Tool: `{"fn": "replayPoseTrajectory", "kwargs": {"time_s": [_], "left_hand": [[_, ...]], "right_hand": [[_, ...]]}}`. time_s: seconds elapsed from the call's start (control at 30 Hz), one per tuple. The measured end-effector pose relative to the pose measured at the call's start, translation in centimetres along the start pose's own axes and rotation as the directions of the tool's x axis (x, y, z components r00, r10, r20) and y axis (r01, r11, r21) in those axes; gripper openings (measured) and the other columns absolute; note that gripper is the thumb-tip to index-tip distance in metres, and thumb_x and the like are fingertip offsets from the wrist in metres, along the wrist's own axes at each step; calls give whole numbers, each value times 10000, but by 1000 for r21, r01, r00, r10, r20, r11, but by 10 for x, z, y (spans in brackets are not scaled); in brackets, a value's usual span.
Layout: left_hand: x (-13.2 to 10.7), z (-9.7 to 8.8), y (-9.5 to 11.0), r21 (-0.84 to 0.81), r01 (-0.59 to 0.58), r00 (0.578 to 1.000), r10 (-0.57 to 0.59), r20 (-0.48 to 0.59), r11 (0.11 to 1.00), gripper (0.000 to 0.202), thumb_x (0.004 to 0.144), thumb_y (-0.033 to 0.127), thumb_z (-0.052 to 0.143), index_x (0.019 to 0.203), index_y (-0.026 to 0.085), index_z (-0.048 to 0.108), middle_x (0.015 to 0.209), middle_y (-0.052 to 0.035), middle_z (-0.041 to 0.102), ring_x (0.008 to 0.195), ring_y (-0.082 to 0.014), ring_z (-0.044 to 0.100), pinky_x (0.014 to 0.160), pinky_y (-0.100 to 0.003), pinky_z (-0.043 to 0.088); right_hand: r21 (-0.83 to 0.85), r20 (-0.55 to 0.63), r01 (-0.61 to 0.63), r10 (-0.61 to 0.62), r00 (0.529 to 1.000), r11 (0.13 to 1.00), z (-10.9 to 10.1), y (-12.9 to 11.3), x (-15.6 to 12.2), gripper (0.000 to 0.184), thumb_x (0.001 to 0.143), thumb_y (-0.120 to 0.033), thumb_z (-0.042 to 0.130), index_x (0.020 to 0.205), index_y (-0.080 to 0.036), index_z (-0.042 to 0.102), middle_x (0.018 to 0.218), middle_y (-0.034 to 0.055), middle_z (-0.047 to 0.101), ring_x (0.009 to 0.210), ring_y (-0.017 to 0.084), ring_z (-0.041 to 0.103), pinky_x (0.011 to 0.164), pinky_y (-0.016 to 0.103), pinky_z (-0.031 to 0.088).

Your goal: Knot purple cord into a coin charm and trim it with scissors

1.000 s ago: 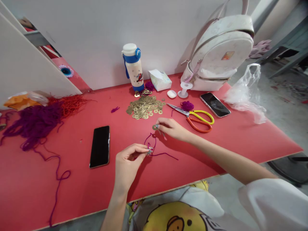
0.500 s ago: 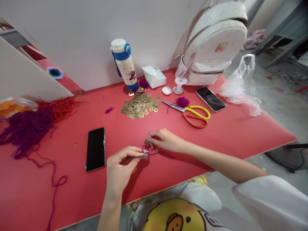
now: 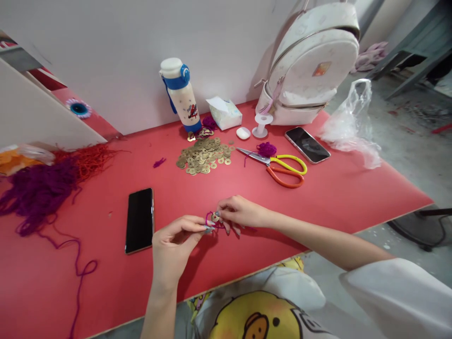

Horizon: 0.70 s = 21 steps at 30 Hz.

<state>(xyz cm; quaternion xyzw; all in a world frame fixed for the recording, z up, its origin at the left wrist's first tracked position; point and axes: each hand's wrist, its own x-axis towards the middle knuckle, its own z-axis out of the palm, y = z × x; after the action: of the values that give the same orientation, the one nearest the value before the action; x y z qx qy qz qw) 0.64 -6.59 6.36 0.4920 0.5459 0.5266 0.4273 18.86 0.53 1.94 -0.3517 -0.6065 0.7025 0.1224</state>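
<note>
Between thumb and fingertips, my left hand [image 3: 178, 240] pinches a purple yarn [image 3: 207, 217] that stands up in a small loop. My right hand [image 3: 240, 212] is closed on a brass coin [image 3: 215, 217] with a hole in its middle, held against the loop. Whether the yarn passes through the hole I cannot make out. A tail of the yarn runs rightward below my right hand. Beyond the hands lies a pile of similar coins [image 3: 203, 155]. To its right rest scissors [image 3: 271, 162] with one yellow and one orange handle, beside a small purple yarn ball [image 3: 266, 149].
On the red table [image 3: 102, 226] are a black phone [image 3: 140, 220], a second phone [image 3: 307, 144], a bottle [image 3: 181, 96], a tissue pack [image 3: 226, 114], a white spool [image 3: 262, 125], a backpack [image 3: 310, 70], a plastic bag [image 3: 348, 132] and heaped purple yarn [image 3: 40, 188].
My right hand has brought the coin down to the yarn loop, close to my left fingertips. My left hand keeps its pinch on the yarn. The view has shifted slightly.
</note>
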Motion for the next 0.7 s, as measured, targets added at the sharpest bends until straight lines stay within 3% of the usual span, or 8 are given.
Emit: {"fn": "replayPoseTrajectory", "kwargs": {"time_s": [0.4,0.7], "left_hand": [[-3,-6,1,22,35,998,-36,51,999,96,700,159,791,628,182,733,734,-46,740,704,-173,716,687,-255,615],[-4,-3,5,-49,66,998,-65,28,997,137,673,89,768,614,210,743,724,-9,740,699,-135,708,691,-194,593]], "right_hand": [[39,-9,6,-6,1000,999,0,-3,0,226,919,-88,402,728,-180,480,529,-60,643,338,55,536,368,142,368],[24,0,10,-10,1000,1000,4,-2,-1,230,922,-94,408,722,-170,492,560,-52,641,349,49,548,393,142,403]]}}
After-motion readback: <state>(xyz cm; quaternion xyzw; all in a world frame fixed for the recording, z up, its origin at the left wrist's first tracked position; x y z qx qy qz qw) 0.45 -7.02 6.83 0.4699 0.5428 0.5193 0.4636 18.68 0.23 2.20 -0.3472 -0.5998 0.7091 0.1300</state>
